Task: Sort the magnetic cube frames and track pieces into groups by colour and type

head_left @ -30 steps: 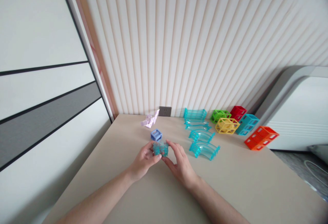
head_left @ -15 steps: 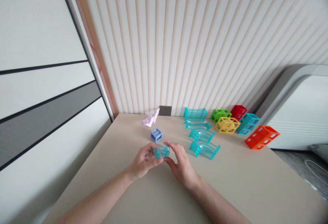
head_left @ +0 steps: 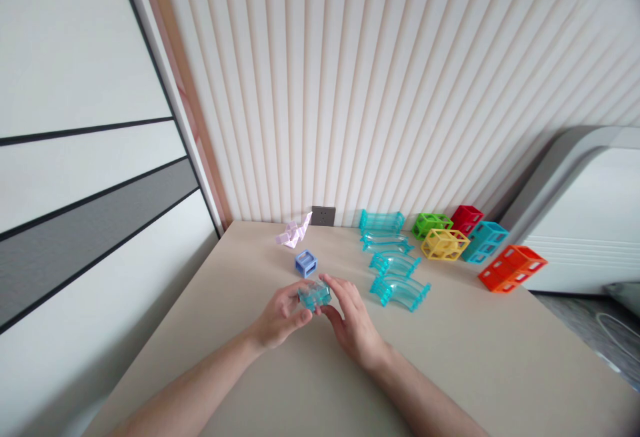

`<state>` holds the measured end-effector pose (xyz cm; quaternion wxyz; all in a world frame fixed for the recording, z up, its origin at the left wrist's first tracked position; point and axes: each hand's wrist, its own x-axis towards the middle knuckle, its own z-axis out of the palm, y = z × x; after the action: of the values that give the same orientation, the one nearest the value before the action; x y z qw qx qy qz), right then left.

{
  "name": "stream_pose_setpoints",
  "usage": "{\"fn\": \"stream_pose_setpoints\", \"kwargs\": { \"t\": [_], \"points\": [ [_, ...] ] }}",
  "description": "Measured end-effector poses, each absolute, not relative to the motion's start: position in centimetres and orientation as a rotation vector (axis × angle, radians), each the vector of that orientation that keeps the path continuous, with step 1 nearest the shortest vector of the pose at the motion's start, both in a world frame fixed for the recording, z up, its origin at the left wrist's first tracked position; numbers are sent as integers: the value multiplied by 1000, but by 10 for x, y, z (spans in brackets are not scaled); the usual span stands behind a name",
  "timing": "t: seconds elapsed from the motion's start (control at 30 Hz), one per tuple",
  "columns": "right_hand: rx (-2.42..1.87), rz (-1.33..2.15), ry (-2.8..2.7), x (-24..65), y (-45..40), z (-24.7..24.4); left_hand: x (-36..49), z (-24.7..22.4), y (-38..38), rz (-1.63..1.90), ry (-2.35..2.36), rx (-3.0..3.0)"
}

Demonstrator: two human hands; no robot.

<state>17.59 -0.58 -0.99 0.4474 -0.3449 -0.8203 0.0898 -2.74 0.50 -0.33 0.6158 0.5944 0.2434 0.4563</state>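
Between my two hands is a small see-through teal plastic piece (head_left: 315, 295), low over the near middle of the table. My left hand (head_left: 280, 313) grips its left side, thumb in front and fingers behind. My right hand (head_left: 353, 317) holds the right side between thumb and fingertips. Part of the piece is covered by the fingers, and its exact shape cannot be made out. Just beyond the hands sits a blue open-frame cube (head_left: 305, 263). Behind that cube lies a pale purple angular piece (head_left: 295, 231).
Right of my hands, several clear teal track pieces lie in a column, the nearest a curved track (head_left: 400, 291). Farther right stand green (head_left: 432, 225), yellow (head_left: 445, 245), red (head_left: 467, 220), blue (head_left: 484, 242) and orange (head_left: 513, 269) frame blocks. A ribbed wall with a socket (head_left: 323, 215) borders the table's back.
The teal piece has tilted slightly between my fingers, and my left thumb has shifted a little to the left. Everything on the table stays in place.
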Motion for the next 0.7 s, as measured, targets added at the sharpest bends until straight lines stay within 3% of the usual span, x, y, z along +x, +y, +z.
{"fn": "stream_pose_setpoints", "kwargs": {
  "t": [0.37,0.7],
  "points": [
    [-801,193,-2051,175,-5,-6,-30,2,3,1019,574,1483],
    [-960,165,-1925,176,-4,-13,-17,-1,6,1122,631,1124]
  ]
}}
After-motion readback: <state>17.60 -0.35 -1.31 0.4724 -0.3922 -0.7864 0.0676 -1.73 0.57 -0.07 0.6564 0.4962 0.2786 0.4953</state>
